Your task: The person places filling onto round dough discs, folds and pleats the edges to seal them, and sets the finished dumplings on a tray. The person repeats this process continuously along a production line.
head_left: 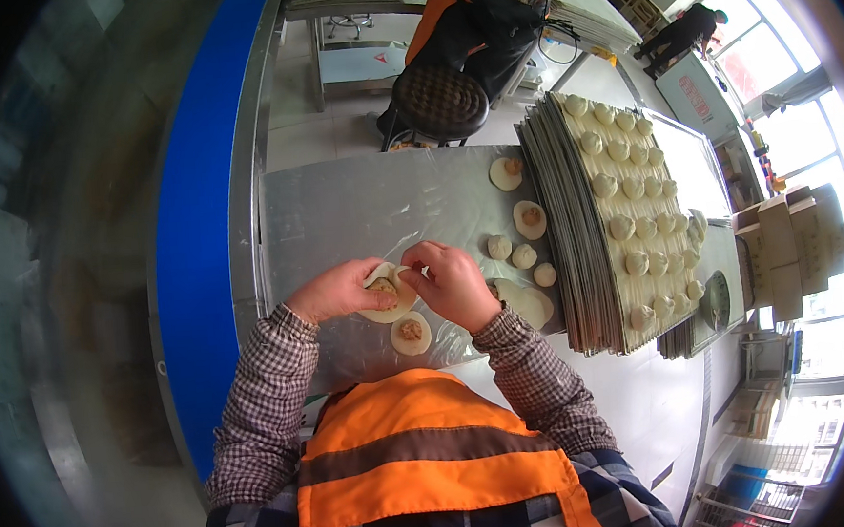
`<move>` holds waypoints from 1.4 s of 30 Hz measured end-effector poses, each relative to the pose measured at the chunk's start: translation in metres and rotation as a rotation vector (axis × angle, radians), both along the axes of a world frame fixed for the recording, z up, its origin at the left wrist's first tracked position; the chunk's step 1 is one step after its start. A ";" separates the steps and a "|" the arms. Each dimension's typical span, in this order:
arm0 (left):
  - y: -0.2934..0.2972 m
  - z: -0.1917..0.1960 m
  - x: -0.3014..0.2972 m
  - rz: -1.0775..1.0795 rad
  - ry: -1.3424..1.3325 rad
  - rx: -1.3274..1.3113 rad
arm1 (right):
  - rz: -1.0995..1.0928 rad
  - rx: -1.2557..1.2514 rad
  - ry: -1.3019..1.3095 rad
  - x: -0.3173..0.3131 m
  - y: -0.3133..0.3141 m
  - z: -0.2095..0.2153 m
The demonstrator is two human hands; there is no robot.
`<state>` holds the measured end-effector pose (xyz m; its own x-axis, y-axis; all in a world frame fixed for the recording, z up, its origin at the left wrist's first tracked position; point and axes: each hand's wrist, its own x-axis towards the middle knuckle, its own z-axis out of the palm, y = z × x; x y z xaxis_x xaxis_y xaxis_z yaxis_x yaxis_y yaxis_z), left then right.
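Left hand [338, 291] cupped under filled dough wrapper [385, 295]; right hand [453, 281], at its 3 o'clock, fingers curled, pinching wrapper's top edge.

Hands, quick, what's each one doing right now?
Left hand: cupping a round, pale dough wrapper with filling.
Right hand: fingers pinching that wrapper's edge.

wall [191, 182]: blue, left of table | table [340, 210]: steel, film-covered | stool [440, 101]: dark, round, past table's far edge | floor [294, 106]: pale, glossy | windows [769, 53]: bright daylight, upper right | shelves [755, 407]: lower right
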<state>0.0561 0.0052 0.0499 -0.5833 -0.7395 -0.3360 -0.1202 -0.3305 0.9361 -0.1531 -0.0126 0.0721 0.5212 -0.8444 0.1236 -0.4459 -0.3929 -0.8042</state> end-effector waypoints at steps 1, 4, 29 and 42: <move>-0.001 0.001 0.002 -0.030 -0.048 0.008 | -0.024 0.082 -0.041 0.002 0.002 0.000; 0.001 0.001 0.010 -0.114 0.035 -0.008 | 0.049 0.025 -0.058 0.006 0.006 -0.001; 0.030 -0.026 -0.004 0.340 0.136 -0.013 | -0.109 0.216 -0.166 0.006 0.019 -0.014; 0.012 -0.020 -0.009 0.130 0.042 -0.053 | -0.001 -0.159 0.007 -0.005 0.025 -0.013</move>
<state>0.0475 0.0171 0.0302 -0.4942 -0.8258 -0.2718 -0.0394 -0.2910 0.9559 -0.1578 0.0121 0.0590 0.5219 -0.8149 0.2523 -0.4517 -0.5149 -0.7286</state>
